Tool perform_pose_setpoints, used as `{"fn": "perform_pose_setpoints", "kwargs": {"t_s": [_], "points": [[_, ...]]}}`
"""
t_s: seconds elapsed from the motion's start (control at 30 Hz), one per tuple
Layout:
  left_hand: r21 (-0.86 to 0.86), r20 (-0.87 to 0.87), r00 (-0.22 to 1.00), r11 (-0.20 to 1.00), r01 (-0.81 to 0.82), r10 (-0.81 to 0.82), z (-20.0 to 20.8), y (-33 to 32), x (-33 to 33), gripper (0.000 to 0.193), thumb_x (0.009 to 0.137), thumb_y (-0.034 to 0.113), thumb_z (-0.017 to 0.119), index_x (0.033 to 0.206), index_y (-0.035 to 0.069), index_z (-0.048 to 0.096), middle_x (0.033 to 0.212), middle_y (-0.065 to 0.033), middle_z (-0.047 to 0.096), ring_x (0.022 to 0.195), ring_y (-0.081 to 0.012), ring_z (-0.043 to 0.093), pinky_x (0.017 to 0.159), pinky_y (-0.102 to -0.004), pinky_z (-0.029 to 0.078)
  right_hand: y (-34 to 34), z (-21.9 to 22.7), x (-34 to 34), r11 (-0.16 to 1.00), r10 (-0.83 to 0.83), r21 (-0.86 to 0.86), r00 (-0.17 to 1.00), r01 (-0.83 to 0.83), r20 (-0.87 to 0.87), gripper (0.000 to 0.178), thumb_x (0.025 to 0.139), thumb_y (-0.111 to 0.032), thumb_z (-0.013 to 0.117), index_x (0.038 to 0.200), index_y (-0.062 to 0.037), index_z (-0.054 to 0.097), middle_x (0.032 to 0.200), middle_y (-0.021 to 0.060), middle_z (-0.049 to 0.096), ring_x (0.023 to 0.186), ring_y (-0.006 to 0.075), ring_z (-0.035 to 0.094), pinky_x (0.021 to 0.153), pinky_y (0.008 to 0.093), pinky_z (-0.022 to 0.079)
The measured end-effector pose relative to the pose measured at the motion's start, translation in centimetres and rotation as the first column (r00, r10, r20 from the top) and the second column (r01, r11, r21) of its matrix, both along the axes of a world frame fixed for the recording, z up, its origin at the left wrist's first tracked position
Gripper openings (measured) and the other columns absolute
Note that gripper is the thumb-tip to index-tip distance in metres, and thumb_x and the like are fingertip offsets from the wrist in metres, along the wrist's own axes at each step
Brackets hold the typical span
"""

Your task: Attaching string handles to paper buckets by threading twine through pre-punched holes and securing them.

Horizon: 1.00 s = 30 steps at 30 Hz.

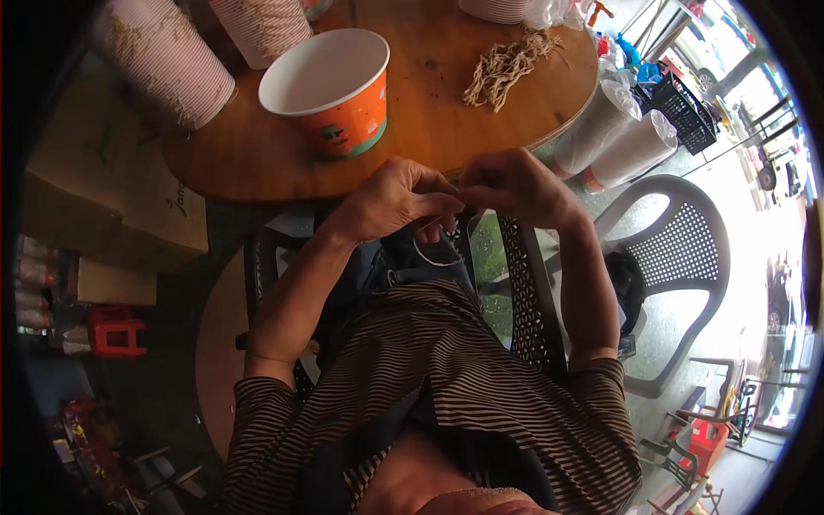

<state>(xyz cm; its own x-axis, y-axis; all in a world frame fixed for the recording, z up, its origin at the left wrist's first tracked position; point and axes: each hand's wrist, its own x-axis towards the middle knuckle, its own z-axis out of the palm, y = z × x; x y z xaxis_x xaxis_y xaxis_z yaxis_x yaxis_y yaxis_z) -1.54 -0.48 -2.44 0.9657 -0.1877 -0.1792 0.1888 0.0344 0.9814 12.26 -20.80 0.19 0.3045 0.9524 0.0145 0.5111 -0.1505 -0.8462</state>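
My left hand (397, 202) and my right hand (520, 187) meet in front of my lap, just off the near edge of the wooden table (232, 176). Both have thumb and fingers pinched together, fingertips nearly touching. Whatever lies between them is too small to make out. A thin white curved line (429, 260) shows below the left fingers; I cannot tell whether it hangs from them. Beyond my left hand an orange paper bucket (354, 110) with a white inside stands upright on the table. Farther right lies a loose bundle of beige strings (512, 67).
Tall stacks of paper tubs (172, 64) with strings on them stand at the far left. Wrapped white stacks (633, 150) and a grey plastic chair (678, 249) are to the right. Cardboard boxes (112, 206) and a red stool (117, 331) sit on the left.
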Motion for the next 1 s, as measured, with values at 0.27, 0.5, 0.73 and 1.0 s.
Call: {"fn": "perform_pose_setpoints", "kwargs": {"t_s": [0.27, 0.5, 0.73, 1.0], "points": [[-0.304, 0.014, 0.924, 0.882, -0.361, 0.383, -2.0, 0.1, -2.5, 0.019, 0.098, 0.017, 0.072, 0.105, 0.0, 0.072, 0.099, -0.0106, 0.075, 0.089, -0.0154, 0.072, 0.08, -0.0293, 0.06, 3.9, -3.4, -0.7, 0.769, -0.393, 0.264, 0.757, 0.582, -0.522, 0.03, 0.103, -0.021, 0.062, 0.115, 0.0062, 0.067, 0.097, 0.0066, 0.071, 0.067, 0.0071, 0.06, 0.058, 0.024, 0.054], [-0.389, 0.239, 0.651, 0.686, -0.615, 0.72, -3.5, -1.2, -3.0, 0.02, 0.095, 0.007, 0.073, 0.114, 0.002, 0.073, 0.13, -0.0116, 0.066, 0.112, -0.0168, 0.066, 0.105, -0.0327, 0.05, 4.0, -2.4, -5.1, 0.952, -0.058, 0.187, 0.742, 0.242, -0.668, 0.035, 0.103, -0.02, 0.063, 0.124, 0.007, 0.065, 0.107, 0.0084, 0.073, 0.074, 0.0107, 0.067, 0.063, 0.0256, 0.057], [-0.398, 0.241, 0.693, 0.721, -0.568, 0.679, -4.5, -1.2, -3.5, 0.015, 0.096, 0.003, 0.07, 0.111, 0.003, 0.071, 0.13, -0.011, 0.065, 0.116, -0.0164, 0.063, 0.106, -0.0327, 0.048, 4.4, -5.1, -4.7, 0.973, -0.028, 0.123, 0.635, 0.193, -0.772, 0.029, 0.098, -0.02, 0.072, 0.115, 0.0034, 0.069, 0.1, 0.0089, 0.072, 0.079, 0.0138, 0.072, 0.073, 0.0277, 0.062], [0.214, 0.913, 0.311, 0.337, -0.917, 0.265, 0.5, -0.1, -3.2, 0.038, 0.082, 0.005, 0.081, 0.117, 0.003, 0.065, 0.115, -0.0117, 0.066, 0.101, -0.0256, 0.064, 0.082, -0.0353, 0.053, 3.7, -4.6, -4.0, 0.916, -0.085, 0.172, 0.593, 0.363, -0.801, 0.02, 0.101, -0.02, 0.068, 0.1, -0.0003, 0.069, 0.085, 0.0018, 0.064, 0.069, 0.0088, 0.064, 0.068, 0.0261, 0.06]]}}
